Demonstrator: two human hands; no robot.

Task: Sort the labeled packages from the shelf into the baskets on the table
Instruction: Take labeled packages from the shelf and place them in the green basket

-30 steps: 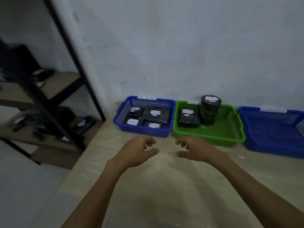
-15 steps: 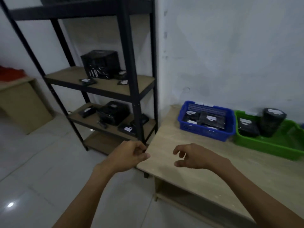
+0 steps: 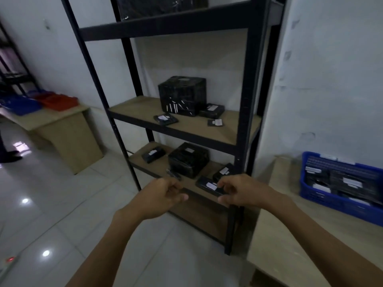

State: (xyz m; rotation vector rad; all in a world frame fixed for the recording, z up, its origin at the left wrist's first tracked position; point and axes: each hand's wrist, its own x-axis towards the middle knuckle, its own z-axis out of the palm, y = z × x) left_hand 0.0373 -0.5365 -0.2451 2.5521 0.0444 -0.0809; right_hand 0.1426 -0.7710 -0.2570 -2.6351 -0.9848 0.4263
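Packages wrapped in black with white labels lie on two boards of the black metal shelf [image 3: 246, 100], so the sorting is partly done at best. On the middle board, from its left: a flat package [image 3: 165, 119] at the front edge, a large black box [image 3: 182, 96] toward the back, a medium package [image 3: 212, 110] touching the box's right side, and a small flat one [image 3: 215, 122] near the right post. On the lower board: a slim package [image 3: 153, 154] at the left, a bulky package [image 3: 188, 159] mid-board, then two flat ones, [image 3: 223, 171] and [image 3: 209, 185], at the front right corner. Both hands are empty: the left hand [image 3: 163, 195] loosely curled, the right hand [image 3: 238, 190] half open just before that front package. Right of the shelf, on the desk [image 3: 290, 235], the blue basket [image 3: 331, 204] already holds several labelled packages; other baskets are out of view.
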